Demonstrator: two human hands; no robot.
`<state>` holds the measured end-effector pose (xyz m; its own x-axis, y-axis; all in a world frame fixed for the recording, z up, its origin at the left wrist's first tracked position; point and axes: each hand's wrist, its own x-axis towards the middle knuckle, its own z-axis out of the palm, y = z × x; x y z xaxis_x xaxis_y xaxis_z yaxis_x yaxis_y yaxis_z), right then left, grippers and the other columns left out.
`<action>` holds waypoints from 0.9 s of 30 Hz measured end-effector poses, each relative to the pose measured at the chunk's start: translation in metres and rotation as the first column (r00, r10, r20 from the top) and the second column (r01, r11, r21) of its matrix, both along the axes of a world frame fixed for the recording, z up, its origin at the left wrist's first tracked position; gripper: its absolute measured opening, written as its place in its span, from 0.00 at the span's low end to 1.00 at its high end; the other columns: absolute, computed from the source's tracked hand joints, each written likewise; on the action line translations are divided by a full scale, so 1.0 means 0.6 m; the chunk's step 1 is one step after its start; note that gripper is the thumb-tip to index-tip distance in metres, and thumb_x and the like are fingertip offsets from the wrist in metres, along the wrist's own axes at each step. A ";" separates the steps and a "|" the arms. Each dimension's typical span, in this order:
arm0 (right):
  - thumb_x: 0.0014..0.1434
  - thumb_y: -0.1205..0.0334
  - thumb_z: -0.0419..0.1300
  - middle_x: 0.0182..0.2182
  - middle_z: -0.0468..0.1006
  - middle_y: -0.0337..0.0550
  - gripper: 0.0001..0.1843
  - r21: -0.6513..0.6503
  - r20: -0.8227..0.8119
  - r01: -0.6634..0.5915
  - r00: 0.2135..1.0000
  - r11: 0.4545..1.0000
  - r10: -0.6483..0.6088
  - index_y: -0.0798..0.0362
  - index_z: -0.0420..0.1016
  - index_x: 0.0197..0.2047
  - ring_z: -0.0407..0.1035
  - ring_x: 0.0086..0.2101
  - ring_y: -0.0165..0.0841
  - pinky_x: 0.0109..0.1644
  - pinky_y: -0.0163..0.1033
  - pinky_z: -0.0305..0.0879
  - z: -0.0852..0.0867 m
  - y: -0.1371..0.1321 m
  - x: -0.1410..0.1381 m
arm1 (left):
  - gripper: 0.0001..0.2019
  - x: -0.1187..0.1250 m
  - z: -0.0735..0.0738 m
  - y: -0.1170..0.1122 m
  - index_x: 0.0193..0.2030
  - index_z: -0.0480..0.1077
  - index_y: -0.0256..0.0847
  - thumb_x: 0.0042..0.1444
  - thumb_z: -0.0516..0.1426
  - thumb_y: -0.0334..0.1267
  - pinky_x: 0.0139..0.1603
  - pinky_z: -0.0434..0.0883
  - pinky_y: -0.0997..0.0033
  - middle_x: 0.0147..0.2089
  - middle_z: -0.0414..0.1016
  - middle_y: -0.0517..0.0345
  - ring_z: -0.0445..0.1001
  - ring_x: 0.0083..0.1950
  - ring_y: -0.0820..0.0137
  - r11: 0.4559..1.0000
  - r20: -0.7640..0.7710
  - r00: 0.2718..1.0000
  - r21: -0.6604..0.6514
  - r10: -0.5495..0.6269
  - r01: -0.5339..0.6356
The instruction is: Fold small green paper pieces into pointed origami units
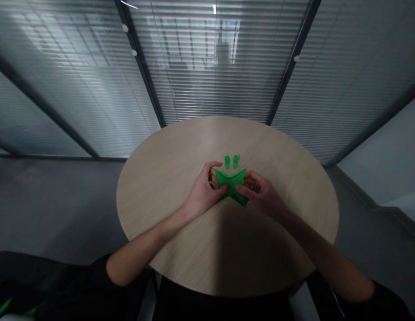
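Between my two hands is a green folded paper piece (231,179) with pointed corners, held just above the table. My left hand (207,187) grips its left side, thumb pressed on the front and index finger stretched out past the top corner. On the right side my right hand (257,189) pinches it, thumb on the front and the other fingers curled behind. Two small green cut-out pieces, a left one (227,161) and a right one (236,161), lie side by side on the table just beyond the folded paper. The paper's back is hidden.
A round light wood table (167,178) is in front of me, with my shadow across its near part. Glass partitions with blinds (207,89) stand behind it. Green leaves (3,309) show at the lower left corner.
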<state>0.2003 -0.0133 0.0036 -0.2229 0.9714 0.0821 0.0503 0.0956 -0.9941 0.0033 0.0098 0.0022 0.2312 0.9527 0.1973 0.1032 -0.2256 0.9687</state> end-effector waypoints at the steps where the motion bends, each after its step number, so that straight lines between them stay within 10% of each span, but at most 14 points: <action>1: 0.58 0.49 0.70 0.31 0.77 0.38 0.18 -0.014 -0.007 -0.016 1.000 1.000 0.016 0.51 0.72 0.42 0.72 0.28 0.29 0.28 0.34 0.70 0.002 -0.001 0.000 | 0.29 0.000 0.000 0.000 0.58 0.64 0.41 0.50 0.66 0.32 0.31 0.64 0.74 0.33 0.69 0.65 0.70 0.32 0.73 1.000 -0.008 1.000 0.015 0.009 -0.009; 13: 0.53 0.49 0.74 0.31 0.79 0.40 0.19 -0.098 -0.126 0.071 0.989 0.993 -0.083 0.52 0.78 0.39 0.70 0.26 0.28 0.23 0.31 0.70 0.011 0.006 0.010 | 0.22 -0.003 0.024 -0.006 0.54 0.67 0.39 0.60 0.65 0.48 0.23 0.67 0.78 0.37 0.74 0.58 0.71 0.30 0.73 0.957 0.198 0.960 -0.172 -0.198 0.233; 27: 0.49 0.50 0.77 0.29 0.79 0.37 0.20 -0.240 -0.314 -0.032 0.948 0.970 -0.046 0.52 0.82 0.40 0.67 0.22 0.25 0.25 0.33 0.74 0.013 0.010 0.017 | 0.13 0.004 0.011 -0.012 0.41 0.60 0.41 0.64 0.63 0.39 0.30 0.82 0.74 0.40 0.72 0.61 0.77 0.33 0.75 0.957 0.325 0.900 0.127 -0.289 0.262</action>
<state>0.2105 -0.0076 0.0116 -0.2165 0.9724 -0.0873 -0.2692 -0.1454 -0.9520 0.0057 0.0024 0.0088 0.3886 0.8388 0.3813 -0.3034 -0.2743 0.9125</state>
